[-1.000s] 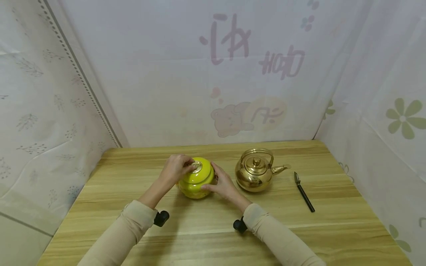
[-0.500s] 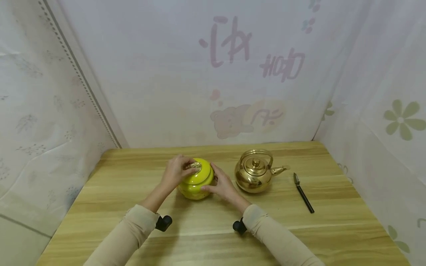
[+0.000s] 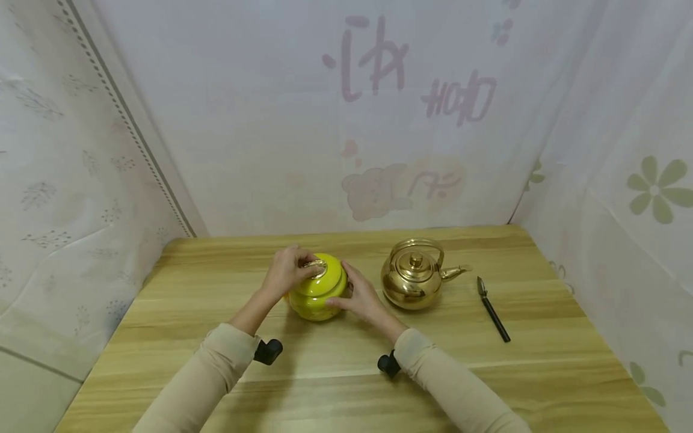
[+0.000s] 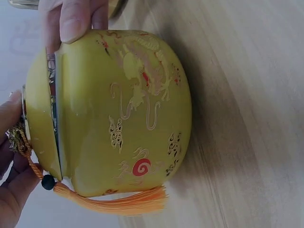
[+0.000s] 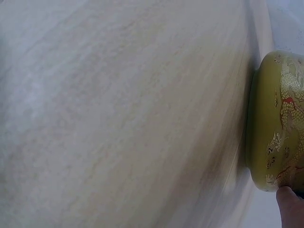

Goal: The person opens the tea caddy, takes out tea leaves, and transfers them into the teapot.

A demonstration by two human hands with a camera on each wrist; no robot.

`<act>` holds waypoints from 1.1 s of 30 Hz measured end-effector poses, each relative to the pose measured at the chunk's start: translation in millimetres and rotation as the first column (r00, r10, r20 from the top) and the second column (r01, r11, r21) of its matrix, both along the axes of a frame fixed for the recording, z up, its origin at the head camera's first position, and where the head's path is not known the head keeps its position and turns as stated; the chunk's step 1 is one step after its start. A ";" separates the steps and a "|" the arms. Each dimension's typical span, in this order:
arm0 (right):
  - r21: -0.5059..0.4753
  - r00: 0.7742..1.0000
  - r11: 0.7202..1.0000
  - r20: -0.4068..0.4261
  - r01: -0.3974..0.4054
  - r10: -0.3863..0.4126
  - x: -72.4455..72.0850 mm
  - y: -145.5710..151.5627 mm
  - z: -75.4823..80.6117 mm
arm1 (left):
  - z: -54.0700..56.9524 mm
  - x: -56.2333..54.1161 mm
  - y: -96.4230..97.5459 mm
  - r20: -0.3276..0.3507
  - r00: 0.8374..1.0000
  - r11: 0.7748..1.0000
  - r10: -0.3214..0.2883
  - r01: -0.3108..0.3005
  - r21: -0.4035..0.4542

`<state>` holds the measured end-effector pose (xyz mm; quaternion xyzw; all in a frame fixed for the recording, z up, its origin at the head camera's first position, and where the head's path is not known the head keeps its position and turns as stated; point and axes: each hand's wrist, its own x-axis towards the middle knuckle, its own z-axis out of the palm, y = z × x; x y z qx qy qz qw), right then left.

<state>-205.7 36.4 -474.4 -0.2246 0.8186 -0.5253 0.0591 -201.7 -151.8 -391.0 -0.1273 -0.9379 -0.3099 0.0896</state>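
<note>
A round yellow lidded jar (image 3: 314, 308), printed with a red and gold dragon, stands upright on the wooden table. My left hand (image 3: 284, 273) pinches the ornate gold knob (image 4: 18, 138) on top of its lid (image 3: 331, 278). Between lid and body runs a dark, shiny strip in the left wrist view. From the knob hangs an orange tassel (image 4: 118, 203) with a dark bead. My right hand (image 3: 364, 300) grips the jar's right side, thumb in front and fingers behind. Only the right thumb (image 5: 290, 205) shows in the right wrist view, against the jar.
Right of the jar stands a shiny gold teapot (image 3: 412, 285), its handle raised and its spout pointing right. Farther right lies a black-handled peeler-like tool (image 3: 494, 313). Printed cloth (image 3: 260, 132) hangs behind the wooden table (image 3: 335, 391) and at both sides.
Both hands keep their hold on the jar and knob. The head view shifts slightly, and the left fingers move a little at the knob. Teapot and black-handled tool stay put.
</note>
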 end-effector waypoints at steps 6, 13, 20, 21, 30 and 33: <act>0.005 1.000 1.000 0.016 -0.004 0.004 -0.8 1.1 2.5 | 4.3 -2.0 0.8 0.008 0.999 0.999 -0.034 0.035 -0.023; 0.008 1.000 1.000 0.030 -0.008 0.007 -0.8 1.7 4.2 | 2.5 -1.6 2.9 0.011 0.999 0.998 -0.037 0.038 -0.050; 0.016 1.000 1.000 0.020 -0.007 0.007 0.1 1.0 2.3 | -4.4 1.0 1.8 -0.066 0.998 0.999 -0.006 0.004 -0.034; 0.016 1.000 1.000 0.017 -0.007 0.007 0.2 0.8 2.4 | -4.8 1.6 1.8 -0.073 0.997 1.000 0.002 -0.004 -0.031; 0.018 1.000 1.000 0.021 -0.005 0.005 0.5 1.2 4.2 | -12.9 4.0 2.3 -0.101 0.993 0.999 0.053 -0.051 0.018; 0.033 1.000 0.999 0.025 -0.015 0.014 0.3 1.7 3.8 | -16.8 4.9 2.0 -0.109 0.993 0.999 0.051 -0.049 0.023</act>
